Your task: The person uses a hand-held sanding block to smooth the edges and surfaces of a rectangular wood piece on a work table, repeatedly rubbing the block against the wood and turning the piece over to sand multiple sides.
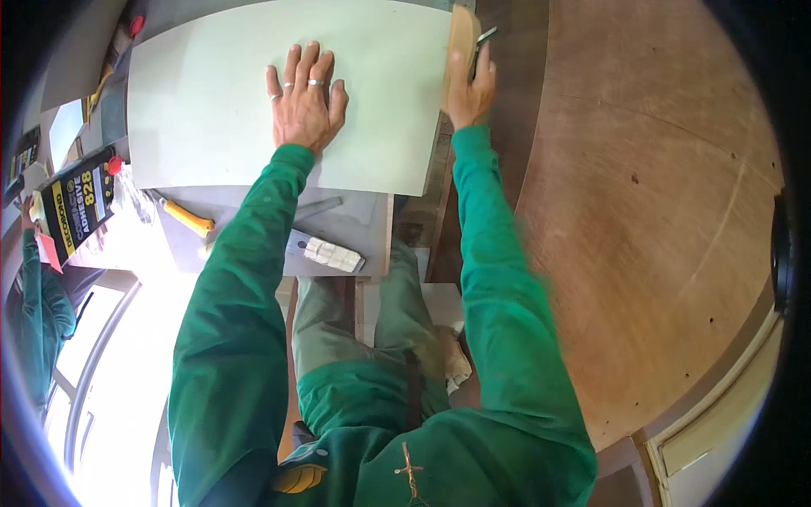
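Right hand [473, 95]: partly hides small metal piece [487, 35]; we can't tell its kind.
Right sleeve [503, 245]: outer edge blurred.
Counter [367, 224]: we lose part beneath white panel [211, 101].
Co-worker [46, 296]: cut off by picture's left rim.

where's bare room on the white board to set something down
The white board is bare between the left hand and tan piece in the right hand, and left of the left hand. Below, the grey surface is crowded: yellow-handled tool, taped piece.

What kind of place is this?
Probably a woodworking workshop: a broad white panel lies under the left hand, a yellow-handled tool rests nearby, and a big brown wooden-looking surface spreads out rightward.
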A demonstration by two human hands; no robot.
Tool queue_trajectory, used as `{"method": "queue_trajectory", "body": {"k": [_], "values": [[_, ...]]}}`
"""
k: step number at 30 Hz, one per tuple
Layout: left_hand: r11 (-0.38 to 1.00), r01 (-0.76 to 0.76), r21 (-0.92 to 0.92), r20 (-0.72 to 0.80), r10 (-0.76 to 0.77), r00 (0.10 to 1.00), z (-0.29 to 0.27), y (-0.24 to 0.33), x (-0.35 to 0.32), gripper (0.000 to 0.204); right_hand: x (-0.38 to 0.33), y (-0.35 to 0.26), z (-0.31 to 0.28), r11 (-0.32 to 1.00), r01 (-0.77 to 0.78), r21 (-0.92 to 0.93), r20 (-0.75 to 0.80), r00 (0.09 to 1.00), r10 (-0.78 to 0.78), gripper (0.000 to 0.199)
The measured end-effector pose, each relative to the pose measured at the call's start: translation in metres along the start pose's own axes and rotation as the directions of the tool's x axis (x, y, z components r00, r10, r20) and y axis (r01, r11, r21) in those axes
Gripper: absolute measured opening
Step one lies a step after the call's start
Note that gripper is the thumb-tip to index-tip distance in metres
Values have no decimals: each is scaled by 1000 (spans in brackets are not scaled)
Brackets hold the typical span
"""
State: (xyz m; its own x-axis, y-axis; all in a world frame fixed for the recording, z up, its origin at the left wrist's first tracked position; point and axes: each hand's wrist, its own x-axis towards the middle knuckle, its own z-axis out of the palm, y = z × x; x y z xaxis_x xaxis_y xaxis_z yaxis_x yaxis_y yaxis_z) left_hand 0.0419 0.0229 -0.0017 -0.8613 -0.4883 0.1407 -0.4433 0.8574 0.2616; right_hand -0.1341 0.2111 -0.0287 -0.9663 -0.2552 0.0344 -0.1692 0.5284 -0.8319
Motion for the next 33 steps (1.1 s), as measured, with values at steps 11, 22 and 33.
{"method": "queue_trajectory", "body": {"k": [11,22,33], "values": [[998,-40,-38,11,40,999,5,11,5,53,59,-7,-7,992,9,-124,-47,999,-15,77],[999,-22,-27,-3,21,1000,1,0,2,51,1,-20,-10,999,-44,5,26,999,44,83],[1000,-2,-8,11,2,1000,-1,-2,2,52,-94,-6,-26,991,-125,46,60,991,122,86]]}}
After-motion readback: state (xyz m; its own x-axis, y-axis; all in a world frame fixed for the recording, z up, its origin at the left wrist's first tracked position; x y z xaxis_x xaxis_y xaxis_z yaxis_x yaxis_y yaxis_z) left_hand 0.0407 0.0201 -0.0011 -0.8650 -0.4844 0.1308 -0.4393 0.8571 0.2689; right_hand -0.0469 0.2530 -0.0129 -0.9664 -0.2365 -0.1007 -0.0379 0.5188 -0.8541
